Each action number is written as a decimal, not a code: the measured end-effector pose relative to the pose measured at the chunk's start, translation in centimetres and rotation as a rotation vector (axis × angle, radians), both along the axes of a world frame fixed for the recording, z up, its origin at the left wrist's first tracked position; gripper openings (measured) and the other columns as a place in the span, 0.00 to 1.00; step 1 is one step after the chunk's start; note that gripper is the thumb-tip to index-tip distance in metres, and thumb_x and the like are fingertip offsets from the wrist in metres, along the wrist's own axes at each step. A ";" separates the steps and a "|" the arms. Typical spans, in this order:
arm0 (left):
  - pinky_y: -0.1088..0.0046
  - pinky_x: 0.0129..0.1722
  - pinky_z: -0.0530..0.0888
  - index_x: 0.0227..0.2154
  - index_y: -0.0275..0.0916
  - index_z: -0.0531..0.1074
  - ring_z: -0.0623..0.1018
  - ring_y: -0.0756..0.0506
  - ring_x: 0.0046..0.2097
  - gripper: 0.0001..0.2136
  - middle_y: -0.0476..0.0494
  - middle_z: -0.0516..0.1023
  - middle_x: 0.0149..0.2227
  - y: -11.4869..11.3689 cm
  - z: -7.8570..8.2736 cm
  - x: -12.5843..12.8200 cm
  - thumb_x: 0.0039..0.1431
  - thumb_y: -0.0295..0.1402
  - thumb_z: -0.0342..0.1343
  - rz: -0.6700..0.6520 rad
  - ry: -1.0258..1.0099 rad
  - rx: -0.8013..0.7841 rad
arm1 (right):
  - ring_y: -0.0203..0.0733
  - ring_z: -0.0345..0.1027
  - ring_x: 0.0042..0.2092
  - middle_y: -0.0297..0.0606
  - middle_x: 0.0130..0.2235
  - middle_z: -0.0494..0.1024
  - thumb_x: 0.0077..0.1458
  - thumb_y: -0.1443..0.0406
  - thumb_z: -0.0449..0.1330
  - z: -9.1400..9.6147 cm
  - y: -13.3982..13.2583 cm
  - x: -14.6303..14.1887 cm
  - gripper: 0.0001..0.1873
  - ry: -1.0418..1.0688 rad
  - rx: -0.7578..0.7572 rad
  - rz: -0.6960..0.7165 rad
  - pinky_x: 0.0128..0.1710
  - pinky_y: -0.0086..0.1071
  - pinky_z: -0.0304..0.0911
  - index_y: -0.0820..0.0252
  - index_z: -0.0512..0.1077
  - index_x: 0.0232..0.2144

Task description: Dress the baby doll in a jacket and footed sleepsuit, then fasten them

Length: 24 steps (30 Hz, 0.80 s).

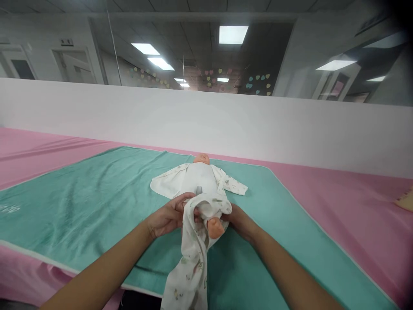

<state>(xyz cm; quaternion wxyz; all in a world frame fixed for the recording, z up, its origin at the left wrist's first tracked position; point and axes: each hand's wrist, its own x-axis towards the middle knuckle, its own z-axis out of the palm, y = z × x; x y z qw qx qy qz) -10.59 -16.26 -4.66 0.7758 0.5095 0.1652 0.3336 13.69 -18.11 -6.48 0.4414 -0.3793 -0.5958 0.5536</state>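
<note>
A baby doll lies on its back on a green towel, its head toward the wall. White printed baby clothes cover its arms, and a plain white layer covers its trunk. My left hand is closed on printed white baby pants, at the bunched edge near the doll's legs. The doll's bare foot pokes out of the gathered cloth toward me. On the other side, my right hand holds the bunched fabric beside that foot, its fingers mostly hidden behind it. One pant leg hangs down toward me.
The green towel is spread over a pink cloth on the table. A low white wall runs along the back, with a large glass or mirror surface above it. A pale yellow object sits at the far right edge.
</note>
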 end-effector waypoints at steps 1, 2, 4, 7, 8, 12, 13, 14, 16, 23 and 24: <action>0.70 0.37 0.68 0.49 0.43 0.61 0.75 0.46 0.36 0.30 0.47 0.73 0.33 -0.1 0.0 0.2 0.39 0.22 0.58 0.008 0.034 0.026 | 0.45 0.65 0.44 0.40 0.42 0.73 0.41 0.64 0.64 -0.2 0.2 0.4 0.22 -0.025 -0.013 0.037 0.46 0.39 0.58 0.60 0.69 0.42; 0.71 0.36 0.68 0.51 0.43 0.60 0.74 0.46 0.36 0.32 0.47 0.73 0.34 -0.2 0.0 0.4 0.39 0.23 0.60 0.019 0.075 0.059 | 0.46 0.65 0.44 0.39 0.42 0.73 0.39 0.65 0.66 -0.4 0.4 0.9 0.23 -0.033 -0.016 0.074 0.45 0.38 0.58 0.60 0.69 0.41; 0.74 0.33 0.68 0.52 0.41 0.61 0.73 0.48 0.35 0.31 0.46 0.73 0.34 -0.3 0.3 0.9 0.40 0.25 0.61 0.067 0.165 0.140 | 0.46 0.64 0.46 0.39 0.43 0.72 0.37 0.66 0.66 -0.3 0.4 1.6 0.24 -0.005 0.022 0.078 0.44 0.37 0.59 0.59 0.69 0.41; 0.79 0.24 0.65 0.48 0.39 0.65 0.69 0.53 0.26 0.26 0.51 0.70 0.27 -0.3 0.6 1.5 0.42 0.29 0.62 0.188 0.295 0.252 | 0.46 0.59 0.52 0.40 0.49 0.68 0.45 0.63 0.62 1.1 0.1 1.6 0.18 0.080 0.145 -0.028 0.47 0.36 0.57 0.57 0.67 0.41; 0.80 0.21 0.62 0.47 0.39 0.65 0.66 0.55 0.22 0.24 0.53 0.68 0.24 -0.3 0.6 1.7 0.44 0.30 0.61 0.214 0.330 0.274 | 0.45 0.58 0.53 0.40 0.50 0.67 0.49 0.61 0.59 1.9 0.1 1.3 0.16 0.072 0.186 -0.069 0.48 0.35 0.56 0.56 0.67 0.41; 0.82 0.16 0.58 0.44 0.39 0.67 0.60 0.57 0.18 0.20 0.56 0.65 0.21 -0.2 0.4 2.2 0.46 0.32 0.60 0.286 0.379 0.315 | 0.41 0.65 0.42 0.37 0.40 0.71 0.55 0.54 0.52 5.0 0.7 -1.6 0.16 -0.281 0.272 -0.059 0.39 0.32 0.58 0.57 0.68 0.39; 0.82 0.16 0.58 0.43 0.39 0.67 0.60 0.58 0.18 0.19 0.55 0.67 0.23 -0.1 0.3 2.3 0.46 0.32 0.60 0.318 0.370 0.321 | 0.39 0.64 0.37 0.36 0.36 0.72 0.53 0.52 0.54 5.5 1.0 -2.4 0.17 -0.409 0.286 -0.006 0.35 0.31 0.58 0.58 0.69 0.37; 0.82 0.17 0.58 0.42 0.38 0.68 0.61 0.58 0.18 0.17 0.54 0.68 0.24 -0.1 0.2 2.3 0.46 0.31 0.59 0.356 0.358 0.324 | 0.38 0.63 0.34 0.35 0.33 0.71 0.50 0.51 0.56 5.8 1.3 -3.2 0.18 -0.523 0.303 0.045 0.32 0.30 0.57 0.59 0.69 0.35; 0.82 0.19 0.60 0.39 0.38 0.68 0.64 0.56 0.21 0.15 0.52 0.70 0.25 -0.1 -0.1 2.4 0.45 0.29 0.59 0.412 0.317 0.304 | 0.37 0.61 0.30 0.33 0.28 0.70 0.43 0.51 0.62 5.8 1.9 -4.4 0.19 -0.697 0.318 0.152 0.27 0.28 0.53 0.59 0.70 0.31; 0.79 0.27 0.66 0.37 0.37 0.65 0.71 0.51 0.28 0.16 0.49 0.73 0.28 0.5 0.0 1.6 0.44 0.30 0.62 0.429 0.101 0.162 | 0.35 0.59 0.28 0.30 0.26 0.69 0.43 0.62 0.59 3.2 2.6 -4.2 0.08 -0.421 0.098 0.225 0.27 0.27 0.52 0.61 0.70 0.27; 0.79 0.26 0.66 0.37 0.37 0.65 0.71 0.52 0.27 0.15 0.49 0.72 0.28 0.6 0.2 1.3 0.45 0.30 0.62 0.443 0.050 0.148 | 0.34 0.58 0.28 0.30 0.26 0.69 0.42 0.64 0.59 3.0 2.7 -3.9 0.07 -0.337 0.064 0.216 0.27 0.27 0.52 0.61 0.69 0.26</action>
